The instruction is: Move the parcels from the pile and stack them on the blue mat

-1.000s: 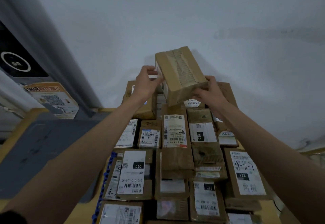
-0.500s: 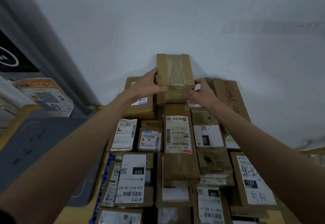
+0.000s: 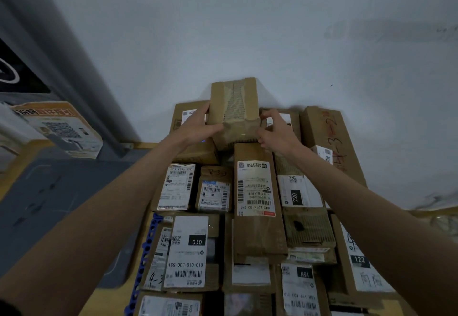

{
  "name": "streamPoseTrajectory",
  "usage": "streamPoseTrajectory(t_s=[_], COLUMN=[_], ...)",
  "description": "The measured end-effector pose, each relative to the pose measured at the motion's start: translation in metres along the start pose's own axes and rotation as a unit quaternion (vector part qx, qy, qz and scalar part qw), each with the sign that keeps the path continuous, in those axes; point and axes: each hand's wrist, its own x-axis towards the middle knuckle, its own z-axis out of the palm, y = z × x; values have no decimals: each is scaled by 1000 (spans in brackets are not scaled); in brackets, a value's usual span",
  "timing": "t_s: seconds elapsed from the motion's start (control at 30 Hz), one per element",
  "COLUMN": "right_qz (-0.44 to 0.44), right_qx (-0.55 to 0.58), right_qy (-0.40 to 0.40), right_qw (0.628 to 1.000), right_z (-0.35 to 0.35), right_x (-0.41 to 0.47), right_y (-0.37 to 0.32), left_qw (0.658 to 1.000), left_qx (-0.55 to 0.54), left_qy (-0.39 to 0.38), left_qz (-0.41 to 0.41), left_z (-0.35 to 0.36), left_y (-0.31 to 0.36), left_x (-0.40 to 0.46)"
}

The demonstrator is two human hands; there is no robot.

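At the far end of the stack, against the white wall [image 3: 247, 30], both hands hold one taped cardboard parcel [image 3: 234, 107] above the back row. The left hand [image 3: 198, 129] curls round its left side and the right hand [image 3: 275, 134] pinches its near right corner, so each grip is closed on the box. The step looks like the placing of this parcel on the stacked parcels [image 3: 252, 199], which cover the blue mat [image 3: 145, 253], visible only at its left edge. Next, it likely needs seating flat and square, then both grips loosened.
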Motion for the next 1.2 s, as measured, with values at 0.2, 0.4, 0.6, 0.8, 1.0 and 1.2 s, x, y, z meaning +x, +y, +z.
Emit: streamPoseTrajectory(t_s=[0.2, 0.4, 0.6, 0.8, 1.0, 1.2], right_qz=[13, 63, 74, 53, 30, 21], right_qx=[-47, -127, -168, -148, -141, -143], right_qy=[-30, -46, -42, -10, -33, 6], right_qw=[998, 989, 982, 987, 989, 990], right_z=[8, 7, 8, 11, 18, 23], right_x=[10, 15, 10, 3, 3, 5], right_y=[4, 7, 9, 9, 9, 6], left_qw=[1000, 987, 954, 940, 941, 943], left_qx=[24, 159, 300, 325, 324, 319], left_qy=[-4, 8, -8, 58, 29, 18], left_qz=[6, -2, -30, -80, -96, -95], left_z=[-2, 11, 28, 21, 21, 22], left_y=[-3, -13, -28, -45, -55, -47], left_x=[0, 7, 11, 4, 1, 4])
